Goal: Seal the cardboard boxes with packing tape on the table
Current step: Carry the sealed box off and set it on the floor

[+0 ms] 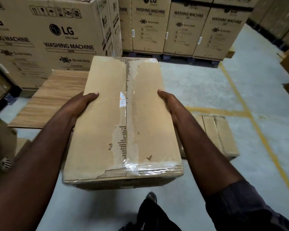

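Observation:
I hold a brown cardboard box (107, 127) in the air in front of me, above the grey floor. Clear packing tape runs along its centre seam and over the near edge, with torn patches of cardboard beside it. My left hand (81, 104) grips the box's left side, thumb lying on the top face. My right hand (168, 100) grips the right side the same way, its fingers hidden behind the box. The wooden table (50, 99) stands to the left, partly behind the box.
Another taped cardboard box (218, 134) lies on the floor at the right, under my right arm. Large washing machine cartons (53, 39) stand stacked at the back and left. Yellow floor lines (240, 100) run on the right. My foot (151, 197) shows below.

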Demonstrator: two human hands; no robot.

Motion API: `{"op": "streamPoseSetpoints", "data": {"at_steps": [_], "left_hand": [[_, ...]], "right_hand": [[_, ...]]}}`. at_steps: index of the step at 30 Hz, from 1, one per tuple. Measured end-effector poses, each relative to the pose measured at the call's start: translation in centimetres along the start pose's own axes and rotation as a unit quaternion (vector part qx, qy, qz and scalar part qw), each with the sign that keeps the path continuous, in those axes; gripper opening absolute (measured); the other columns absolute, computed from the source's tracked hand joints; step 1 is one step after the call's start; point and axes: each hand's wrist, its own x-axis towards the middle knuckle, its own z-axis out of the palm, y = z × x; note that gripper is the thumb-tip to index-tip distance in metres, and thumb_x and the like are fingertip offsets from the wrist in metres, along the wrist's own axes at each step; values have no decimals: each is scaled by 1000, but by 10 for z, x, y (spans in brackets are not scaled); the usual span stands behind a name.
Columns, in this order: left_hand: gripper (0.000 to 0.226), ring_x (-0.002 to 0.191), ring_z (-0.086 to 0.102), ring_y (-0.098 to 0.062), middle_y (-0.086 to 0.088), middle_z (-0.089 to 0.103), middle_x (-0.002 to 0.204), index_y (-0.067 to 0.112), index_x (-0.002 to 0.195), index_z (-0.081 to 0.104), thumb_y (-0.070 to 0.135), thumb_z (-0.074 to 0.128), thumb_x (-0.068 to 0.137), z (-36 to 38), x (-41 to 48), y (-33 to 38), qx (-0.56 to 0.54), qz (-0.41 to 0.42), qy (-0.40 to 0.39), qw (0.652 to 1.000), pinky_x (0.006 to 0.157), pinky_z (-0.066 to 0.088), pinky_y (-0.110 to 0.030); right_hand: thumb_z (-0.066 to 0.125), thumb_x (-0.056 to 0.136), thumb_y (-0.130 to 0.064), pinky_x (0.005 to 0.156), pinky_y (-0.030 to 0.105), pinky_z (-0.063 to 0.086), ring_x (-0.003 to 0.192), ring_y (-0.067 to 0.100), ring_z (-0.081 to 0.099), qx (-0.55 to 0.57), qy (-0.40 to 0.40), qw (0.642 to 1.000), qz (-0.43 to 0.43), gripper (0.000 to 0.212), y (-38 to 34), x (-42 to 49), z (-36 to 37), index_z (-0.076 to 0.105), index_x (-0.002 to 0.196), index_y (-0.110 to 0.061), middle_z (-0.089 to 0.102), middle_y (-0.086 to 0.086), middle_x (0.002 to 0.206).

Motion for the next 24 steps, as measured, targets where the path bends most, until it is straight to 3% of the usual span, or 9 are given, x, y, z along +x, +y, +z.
{"op": "streamPoseSetpoints", "data": {"at_steps": [2, 5, 7, 10, 15, 20, 22, 24], "left_hand": [[29, 79, 69, -20, -9, 71, 108, 16, 126, 62, 25, 58, 99, 13, -17, -1, 0, 2, 1, 1000, 77, 54, -33], [20, 78, 69, -19, -9, 71, 108, 17, 117, 64, 24, 57, 100, 49, -40, 0, -4, 10, 11, 1000, 74, 55, -32], [16, 74, 69, -16, -9, 71, 107, 17, 114, 65, 22, 56, 100, 79, -50, -1, -3, 15, 10, 1000, 67, 58, -28], [24, 71, 71, -13, -6, 72, 105, 18, 123, 63, 22, 58, 100, 136, -63, -3, -7, 17, 23, 1000, 57, 57, -23], [31, 79, 72, -15, -7, 74, 111, 17, 128, 64, 26, 62, 98, 244, -74, -16, 8, 14, 34, 999, 61, 56, -25], [27, 75, 74, -11, -3, 74, 105, 21, 126, 63, 21, 61, 100, 347, -81, -35, -6, 13, 25, 1000, 55, 56, -23], [27, 81, 74, -15, -2, 75, 104, 23, 127, 62, 20, 61, 99, 377, -82, -40, -7, 17, 21, 1000, 59, 57, -26], [29, 84, 74, -16, -2, 75, 106, 23, 128, 61, 20, 61, 99, 404, -81, -43, 7, 21, 13, 1000, 64, 57, -29]], "right_hand": [[67, 89, -45, 86, 46, 60, 100, 32, 73, -1, 6, 1000, 0, 50, 1, -14, -12, 67, 127, -12, 75, 13, 113], [58, 98, -38, 77, 37, 59, 91, 30, 73, 0, -2, 1000, -5, 40, 1, -40, -42, 68, 122, -9, 74, 15, 113], [52, 101, -37, 81, 37, 58, 91, 29, 71, -38, 10, 999, -27, 37, 1, -52, -69, 69, 117, -9, 74, 16, 113], [44, 105, -37, 90, 33, 53, 97, 20, 69, -85, 32, 995, -32, 32, 2, -70, -121, 67, 111, -16, 73, 4, 104], [51, 96, -51, 115, 42, 40, 125, 20, 59, -94, 66, 993, -26, 51, 7, -73, -235, 62, 134, -20, 67, -3, 131], [50, 98, -51, 118, 39, 37, 129, 15, 57, -87, 78, 992, -39, 53, 18, -69, -345, 57, 141, -20, 63, -5, 138], [54, 91, -58, 117, 39, 38, 128, 16, 57, -78, 93, 992, -37, 62, 14, -84, -370, 57, 141, -21, 63, -5, 137], [51, 99, -50, 114, 38, 41, 125, 19, 59, -73, 105, 991, -40, 53, 9, -91, -395, 58, 140, -16, 64, -1, 135]]}}
